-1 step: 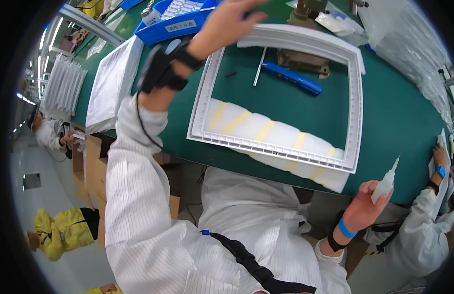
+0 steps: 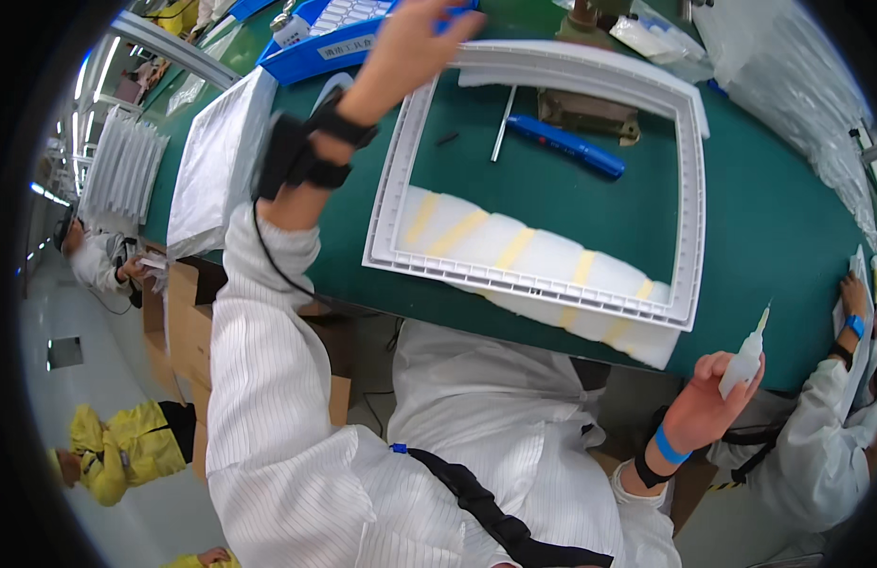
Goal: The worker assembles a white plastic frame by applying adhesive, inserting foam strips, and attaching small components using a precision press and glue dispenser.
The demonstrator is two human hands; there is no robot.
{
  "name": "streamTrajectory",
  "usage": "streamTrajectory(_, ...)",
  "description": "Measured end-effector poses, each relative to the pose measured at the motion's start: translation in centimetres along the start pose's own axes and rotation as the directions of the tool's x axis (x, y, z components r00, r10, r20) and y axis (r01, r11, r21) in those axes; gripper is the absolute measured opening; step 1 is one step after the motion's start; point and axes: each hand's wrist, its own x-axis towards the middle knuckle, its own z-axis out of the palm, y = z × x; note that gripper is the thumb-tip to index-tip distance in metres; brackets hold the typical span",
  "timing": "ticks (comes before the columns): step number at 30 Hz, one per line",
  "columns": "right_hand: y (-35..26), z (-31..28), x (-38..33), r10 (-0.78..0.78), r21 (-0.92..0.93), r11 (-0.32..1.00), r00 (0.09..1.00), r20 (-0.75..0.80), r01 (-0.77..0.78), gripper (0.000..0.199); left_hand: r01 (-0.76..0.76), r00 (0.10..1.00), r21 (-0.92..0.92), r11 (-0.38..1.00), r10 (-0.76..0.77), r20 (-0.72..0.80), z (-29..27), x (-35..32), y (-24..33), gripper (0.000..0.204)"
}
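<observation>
My right hand [image 2: 708, 407], at the table's near edge, is closed round a small white squeeze bottle [image 2: 742, 366] with a thin yellowish needle tip pointing up. My left hand [image 2: 415, 47] reaches over the far left corner of a white rectangular plastic frame [image 2: 689, 189], beside a blue bin [image 2: 315, 64]. Its thumb stands apart, no held thing shows, and the fingers blur at the top edge. The frame lies across a white padded roll [image 2: 543, 254] with yellow strips. Inside its opening are a blue pen-shaped tool [image 2: 566, 147], a metal rod [image 2: 503, 123] and a small black piece [image 2: 447, 138].
A white-covered block [image 2: 221, 161] lies on the green table [image 2: 779, 227] at left. Clear plastic wrap [image 2: 789, 104] covers the far right. A metal fixture [image 2: 590, 115] stands behind the frame opening. At right a co-worker's hand [image 2: 852, 295] holds a panel; cardboard boxes [image 2: 185, 322] stand at left.
My left hand has moved left, from above the frame's far side toward the blue bin. My right hand keeps the bottle in nearly the same place.
</observation>
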Motion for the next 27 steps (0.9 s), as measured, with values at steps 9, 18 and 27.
streamTrajectory(9, 0.3, 4.1, -5.2, 0.200, -0.204, 0.969, 0.928, 0.313, -0.140, 0.049, 0.728, 0.685, -0.403, 0.555, -0.616, 0.390, -5.4, -11.7, 1.2, 0.041)
streamTrajectory(18, -0.1, 5.3, -5.1, 0.205, -0.441, 0.897, 0.919, 0.336, -0.038, 0.041, 0.778, 0.575, -0.600, 0.188, -0.598, 0.558, -5.3, -11.2, 4.6, 0.046)
streamTrajectory(27, -0.9, 5.7, -4.5, 0.183, -0.511, 0.858, 0.902, 0.390, 0.047, 0.042, 0.772, 0.583, -0.598, 0.215, -0.614, 0.532, -5.5, -11.5, 4.6, 0.041)
